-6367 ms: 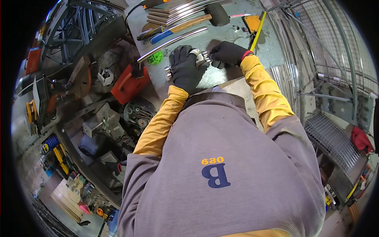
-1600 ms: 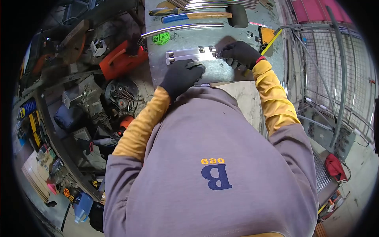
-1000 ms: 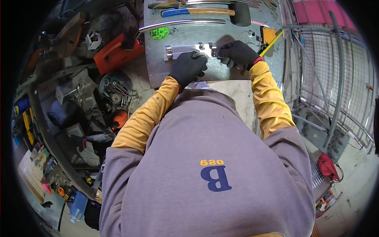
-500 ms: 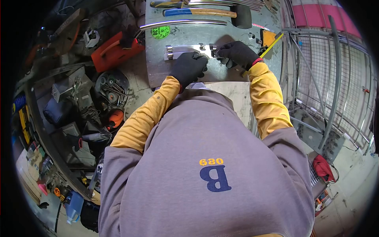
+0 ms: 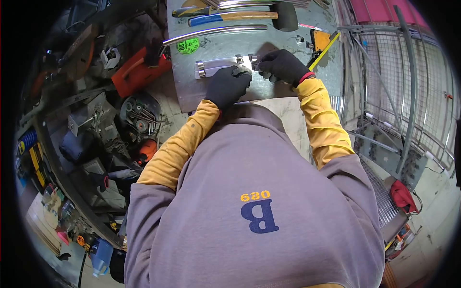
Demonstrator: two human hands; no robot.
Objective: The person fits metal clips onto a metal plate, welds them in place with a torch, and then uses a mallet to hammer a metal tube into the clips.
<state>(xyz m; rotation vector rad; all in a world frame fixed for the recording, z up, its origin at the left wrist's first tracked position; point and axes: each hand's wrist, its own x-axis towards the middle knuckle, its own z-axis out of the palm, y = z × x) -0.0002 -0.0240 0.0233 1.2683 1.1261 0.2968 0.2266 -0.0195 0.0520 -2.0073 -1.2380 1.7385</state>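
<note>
A flat metal bar (image 5: 216, 64) with small shiny clips lies near the front edge of the metal table (image 5: 192, 96). My left hand (image 5: 227, 87), in a black glove, rests at the bar's near side with its fingers curled; whatever is under them is hidden. At the bar's right end my right hand (image 5: 284, 67), also gloved, has its fingers pinched together at a small metal clip (image 5: 254, 62). The exact grip of the right fingertips is too small to make out.
Behind the bar lie a curved metal rod (image 5: 216, 32), a mallet (image 5: 285, 17) and a screwdriver (image 5: 192, 11). A yellow tape measure (image 5: 321, 40) is at the right. Left of the table are a red-orange case (image 5: 139, 72) and a round tray of tools (image 5: 140, 115).
The view has shifted and turned slightly, so the table sits tilted. Both hands remain at the bar, with the right fingers still close to its right end.
</note>
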